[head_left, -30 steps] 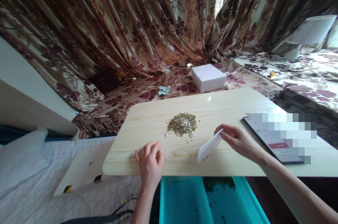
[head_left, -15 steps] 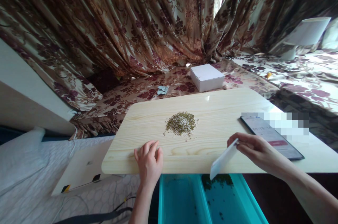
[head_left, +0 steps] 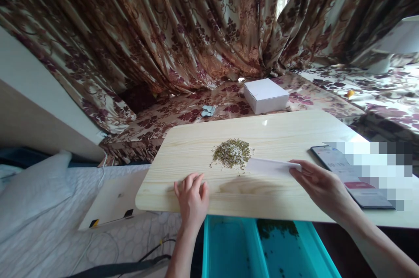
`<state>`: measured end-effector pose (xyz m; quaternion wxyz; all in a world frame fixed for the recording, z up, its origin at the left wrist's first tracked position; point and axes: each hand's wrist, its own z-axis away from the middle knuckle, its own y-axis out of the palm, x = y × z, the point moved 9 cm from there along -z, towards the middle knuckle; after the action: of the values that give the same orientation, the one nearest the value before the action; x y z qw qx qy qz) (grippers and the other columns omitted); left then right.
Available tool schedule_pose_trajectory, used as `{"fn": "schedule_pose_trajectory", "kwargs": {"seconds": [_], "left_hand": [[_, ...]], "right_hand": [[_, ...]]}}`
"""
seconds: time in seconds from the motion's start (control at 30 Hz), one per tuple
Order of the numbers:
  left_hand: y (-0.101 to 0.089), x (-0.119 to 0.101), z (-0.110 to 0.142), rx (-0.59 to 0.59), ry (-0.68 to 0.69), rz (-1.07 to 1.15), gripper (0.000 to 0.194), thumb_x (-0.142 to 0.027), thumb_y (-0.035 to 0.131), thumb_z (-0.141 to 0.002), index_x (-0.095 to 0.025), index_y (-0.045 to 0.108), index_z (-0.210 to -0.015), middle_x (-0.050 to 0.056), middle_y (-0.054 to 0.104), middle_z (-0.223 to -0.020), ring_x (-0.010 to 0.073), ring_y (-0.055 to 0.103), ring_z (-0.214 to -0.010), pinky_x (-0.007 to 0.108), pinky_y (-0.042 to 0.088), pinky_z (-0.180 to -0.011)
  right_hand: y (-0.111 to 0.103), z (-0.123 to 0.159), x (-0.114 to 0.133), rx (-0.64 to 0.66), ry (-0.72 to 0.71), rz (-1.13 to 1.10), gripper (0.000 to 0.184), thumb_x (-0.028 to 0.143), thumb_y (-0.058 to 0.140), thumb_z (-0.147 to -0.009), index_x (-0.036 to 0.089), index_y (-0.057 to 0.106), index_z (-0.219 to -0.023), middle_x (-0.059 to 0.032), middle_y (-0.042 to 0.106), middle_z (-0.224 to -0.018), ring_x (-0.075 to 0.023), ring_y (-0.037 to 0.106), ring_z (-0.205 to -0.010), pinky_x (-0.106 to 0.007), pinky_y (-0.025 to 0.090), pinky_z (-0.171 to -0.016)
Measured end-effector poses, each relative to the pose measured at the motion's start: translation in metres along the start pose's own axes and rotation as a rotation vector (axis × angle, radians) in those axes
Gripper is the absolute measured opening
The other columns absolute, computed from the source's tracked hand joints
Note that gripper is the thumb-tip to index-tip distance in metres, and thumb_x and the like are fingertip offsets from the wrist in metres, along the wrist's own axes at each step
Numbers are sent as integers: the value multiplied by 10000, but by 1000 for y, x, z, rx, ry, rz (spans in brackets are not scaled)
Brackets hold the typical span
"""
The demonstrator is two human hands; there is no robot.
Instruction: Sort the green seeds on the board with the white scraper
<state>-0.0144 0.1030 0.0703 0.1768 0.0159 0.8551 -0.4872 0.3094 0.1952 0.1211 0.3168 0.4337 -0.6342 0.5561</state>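
A pile of small green beans mixed with white grains [head_left: 231, 153] lies on the pale wooden table [head_left: 183, 142], with a few strays round it. My right hand [head_left: 312, 177] pinches one end of a white card [head_left: 270, 166]. The card's far end is at the right edge of the pile; whether it touches the grains I cannot tell. My left hand [head_left: 192, 193] rests on the table's near edge, fingers spread and holding nothing. Below that edge sits a turquoise two-part bin [head_left: 259, 243], with dark green beans [head_left: 278, 228] in its right compartment.
A tablet or large phone [head_left: 355, 177], partly blurred out, lies beside my right forearm. Behind the table are a white box [head_left: 266, 96] and a folded light cloth [head_left: 208, 111] on a flowered cover. At left, a pale board [head_left: 111, 199] lies on the bed.
My right hand has swung the white card up from over the bin to the right side of the pile. The view has shifted slightly; my left hand stays on the table edge.
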Motion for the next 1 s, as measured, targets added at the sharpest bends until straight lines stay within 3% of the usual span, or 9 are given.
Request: {"fn": "schedule_pose_trajectory", "kwargs": {"seconds": [0.27, 1.0], "left_hand": [[-1, 0, 0, 5, 1, 11, 257, -250, 509, -882, -254, 661, -1090, 68, 636, -1136, 244, 568, -1076, 537, 151, -1115], [-1, -1, 0, 10, -1, 9, 262, -247, 496, -885, -252, 656, -1093, 69, 638, -1134, 245, 568, -1075, 542, 145, -1115]], "right_hand": [[9, -1, 12, 42, -40, 85, 292, 461, 558, -795, 206, 673, -879, -84, 758, -844, -268, 716, -820, -336, 566, -701], [18, -10, 25, 21, -117, 211, 251, 402, 501, -811, 215, 662, -862, -67, 749, -807, -239, 690, -742, -315, 523, -643]]}}
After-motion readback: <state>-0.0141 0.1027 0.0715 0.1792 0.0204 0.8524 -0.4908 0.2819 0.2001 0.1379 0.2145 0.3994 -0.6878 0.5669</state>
